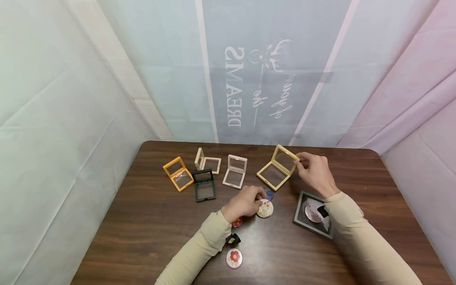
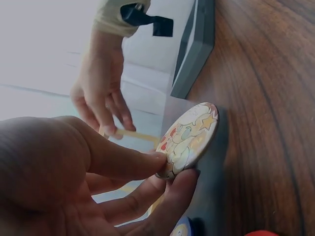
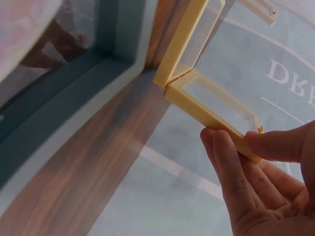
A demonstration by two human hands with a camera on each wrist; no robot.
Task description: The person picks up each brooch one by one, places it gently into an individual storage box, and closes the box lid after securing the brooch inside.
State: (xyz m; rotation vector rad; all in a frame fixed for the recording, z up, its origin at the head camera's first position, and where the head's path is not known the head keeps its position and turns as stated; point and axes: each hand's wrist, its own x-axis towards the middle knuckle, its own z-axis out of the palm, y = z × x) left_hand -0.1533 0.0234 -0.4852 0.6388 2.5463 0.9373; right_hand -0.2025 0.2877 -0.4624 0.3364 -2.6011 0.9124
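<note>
My left hand (image 1: pixel 244 204) pinches a round button badge (image 2: pixel 189 140) with a cartoon picture and a gold star, thumb on its face and a finger behind. The left wrist view shows the badge tilted, its edge close over the wood. Up and to the right, my right hand (image 1: pixel 314 171) holds the raised half of a yellow hinged display frame (image 1: pixel 274 177) between thumb and fingers. That frame stands unfolded, its lower half on the table and its clear windows bare. A blue badge (image 1: pixel 268 194) lies just beyond the pinched one, partly covered by it.
Four smaller unfolded frames stand at the back left: orange (image 1: pixel 183 179), cream (image 1: pixel 212 165), black (image 1: pixel 205 191) and pale pink (image 1: pixel 234 178). A grey frame (image 1: pixel 298 219) with a pinkish badge (image 1: pixel 312 211) lies under my right wrist. Red (image 1: pixel 236 222) and flower (image 1: pixel 234 258) badges lie near my left forearm.
</note>
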